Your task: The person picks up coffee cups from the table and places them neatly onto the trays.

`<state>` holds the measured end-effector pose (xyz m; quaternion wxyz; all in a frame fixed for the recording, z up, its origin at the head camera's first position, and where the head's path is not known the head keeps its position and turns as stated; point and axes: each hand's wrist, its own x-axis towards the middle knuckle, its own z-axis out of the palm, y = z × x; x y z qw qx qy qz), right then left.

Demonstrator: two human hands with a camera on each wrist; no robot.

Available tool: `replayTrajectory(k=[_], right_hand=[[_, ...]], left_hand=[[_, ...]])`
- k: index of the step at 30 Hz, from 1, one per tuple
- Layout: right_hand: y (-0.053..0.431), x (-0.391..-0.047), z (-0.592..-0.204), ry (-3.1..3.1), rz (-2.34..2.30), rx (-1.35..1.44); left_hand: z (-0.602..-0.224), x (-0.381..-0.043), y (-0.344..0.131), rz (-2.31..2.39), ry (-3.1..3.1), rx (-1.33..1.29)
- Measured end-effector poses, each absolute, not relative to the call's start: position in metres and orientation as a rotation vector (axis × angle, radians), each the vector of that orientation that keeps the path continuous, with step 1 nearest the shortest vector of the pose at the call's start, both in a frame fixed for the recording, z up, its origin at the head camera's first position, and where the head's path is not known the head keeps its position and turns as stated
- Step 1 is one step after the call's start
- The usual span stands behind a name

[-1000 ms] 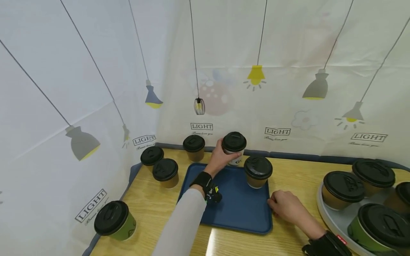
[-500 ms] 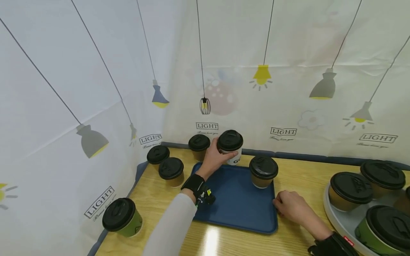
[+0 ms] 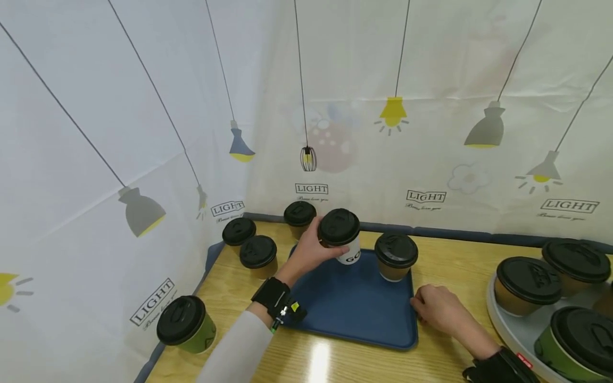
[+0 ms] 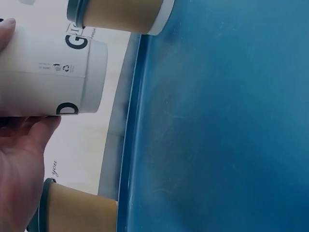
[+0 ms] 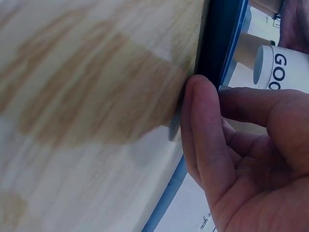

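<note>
My left hand (image 3: 308, 250) grips a white paper coffee cup (image 3: 351, 252) with a black lid, its fingers and thumb around the side. The cup hangs over the back part of a blue tray (image 3: 354, 306); in the left wrist view its base (image 4: 99, 77) is in the air. A brown lidded cup (image 3: 394, 268) stands at the tray's back right corner. At the tray's right edge, my right hand (image 3: 440, 311) pinches the rim between thumb and curled fingers, seen closely in the right wrist view (image 5: 241, 159).
Several brown cups with black lids, one of them (image 3: 258, 260), stand left of and behind the tray. A green cup (image 3: 196, 335) is at the front left. On the right, a round white tray (image 3: 498, 330) bears more lidded cups. A printed curtain (image 3: 359, 175) closes off the back.
My left hand has brought the white cup from behind the tray's back edge toward me and slightly left, over the tray. My right hand stays at the tray's edge. The head view has shifted a little.
</note>
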<state>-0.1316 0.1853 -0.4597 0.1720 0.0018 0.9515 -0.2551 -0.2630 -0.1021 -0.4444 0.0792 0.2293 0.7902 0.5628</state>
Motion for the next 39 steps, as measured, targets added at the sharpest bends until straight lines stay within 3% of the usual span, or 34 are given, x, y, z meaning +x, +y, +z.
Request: replayTrajectory(k=[39], right_hand=[[0.186,-0.127,-0.466,2.756,-0.779,-0.004]], left_hand=[[-0.479,-0.267,-0.085,1.556,2.241,0.736]])
